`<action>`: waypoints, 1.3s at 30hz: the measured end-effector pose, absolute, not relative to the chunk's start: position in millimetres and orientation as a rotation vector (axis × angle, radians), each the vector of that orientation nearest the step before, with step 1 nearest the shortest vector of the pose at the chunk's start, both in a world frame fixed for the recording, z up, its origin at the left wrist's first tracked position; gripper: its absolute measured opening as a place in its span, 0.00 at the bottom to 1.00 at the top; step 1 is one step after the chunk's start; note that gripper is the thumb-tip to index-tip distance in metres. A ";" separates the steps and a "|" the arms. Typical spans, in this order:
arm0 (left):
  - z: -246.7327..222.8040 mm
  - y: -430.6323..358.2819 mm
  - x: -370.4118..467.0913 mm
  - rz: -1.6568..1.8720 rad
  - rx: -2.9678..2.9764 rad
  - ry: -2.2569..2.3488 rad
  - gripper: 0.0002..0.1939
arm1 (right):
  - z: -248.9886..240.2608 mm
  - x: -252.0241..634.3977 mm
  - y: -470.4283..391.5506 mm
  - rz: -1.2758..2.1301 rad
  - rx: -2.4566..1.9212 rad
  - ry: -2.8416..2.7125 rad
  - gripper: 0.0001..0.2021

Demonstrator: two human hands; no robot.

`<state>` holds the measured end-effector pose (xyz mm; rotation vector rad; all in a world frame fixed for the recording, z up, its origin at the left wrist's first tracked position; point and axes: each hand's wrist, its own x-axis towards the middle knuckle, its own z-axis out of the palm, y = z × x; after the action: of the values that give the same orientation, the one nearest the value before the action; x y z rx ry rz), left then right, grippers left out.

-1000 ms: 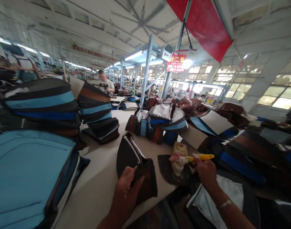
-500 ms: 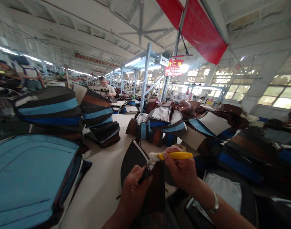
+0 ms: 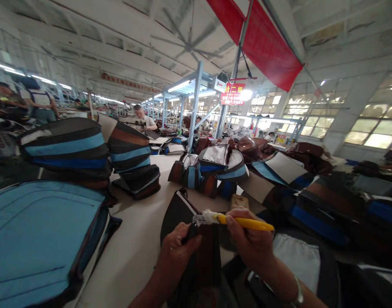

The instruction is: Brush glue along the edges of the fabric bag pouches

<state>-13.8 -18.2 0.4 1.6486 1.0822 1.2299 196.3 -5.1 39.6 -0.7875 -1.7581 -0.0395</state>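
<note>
Off-white worktop (image 3: 132, 244), running away from the wearer, heavily loaded on both sides. Near left: one light-blue panelled piece (image 3: 38, 231), dark-edged, dark seam lines across its face. Beyond it, two striped stacks, black, brown and blue: a wide stack (image 3: 66, 143) and a narrower stack (image 3: 130, 149) just beside it. Overhead, one red banner (image 3: 269, 49) on a slanting pole, and one ceiling fan (image 3: 188, 47). Far side of worktop: a striped bundle (image 3: 233, 171) with four smaller ends in a row along its front.

Three co-workers clearest: two persons (image 3: 38, 100) at far left, one person (image 3: 147, 122) behind the stacks.

Dark folded piece (image 3: 175, 218), one, black and brown with a pale edge strip: near centre, in front of the wearer. Left hand (image 3: 178, 252): thumb and fingers pinched on its upper edge. Right hand (image 3: 253, 244): fingers closed round the handle of one yellow brush (image 3: 245, 222), whitish bristles at that same edge, close to the left fingertips.

Red sign (image 3: 233, 93): yellow "二组" legible; smaller lines blurred.

Yellowish block-like object (image 3: 240, 201): one, lower part blocked by right hand. One metal bracelet (image 3: 298, 293), right wrist.
</note>
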 end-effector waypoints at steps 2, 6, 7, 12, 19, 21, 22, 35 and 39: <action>1.7 -19.0 -13.1 1.224 1.650 1.074 0.11 | 35.7 198.4 -3.0 -0.093 -0.822 -1.781 0.04; -2.5 -20.4 -9.2 1.276 1.840 1.147 0.11 | 39.3 206.5 -1.7 -0.109 -0.871 -1.699 0.05; -5.6 -20.4 -7.8 1.323 1.946 1.194 0.10 | 44.0 208.4 -3.8 -0.092 -0.874 -1.674 0.05; -22.7 -18.2 2.1 1.572 2.715 1.428 0.11 | 82.1 206.8 -25.4 -0.018 -0.855 -1.555 0.07; -26.2 -15.0 13.4 1.531 3.052 1.522 0.04 | 84.5 191.1 -23.6 0.085 -0.766 -1.969 0.07; -27.3 -14.7 13.3 1.517 3.052 1.515 0.05 | 80.3 192.9 -16.8 0.004 -0.760 -2.116 0.07; -27.9 -14.9 13.1 1.516 3.053 1.509 0.05 | 79.9 194.2 -14.6 -0.057 -0.758 -2.140 0.07; -25.4 -21.7 15.8 1.440 3.079 1.489 0.08 | 79.9 183.7 -5.3 -0.177 -0.693 -2.223 0.06; -23.7 -20.1 8.3 1.534 3.063 1.437 0.06 | 84.9 188.9 -5.4 -0.234 -0.723 -2.219 0.08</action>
<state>8.3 -20.1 -23.7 3.0630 1.4373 1.5338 188.9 -5.4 84.9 -0.7228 -2.2189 -0.2336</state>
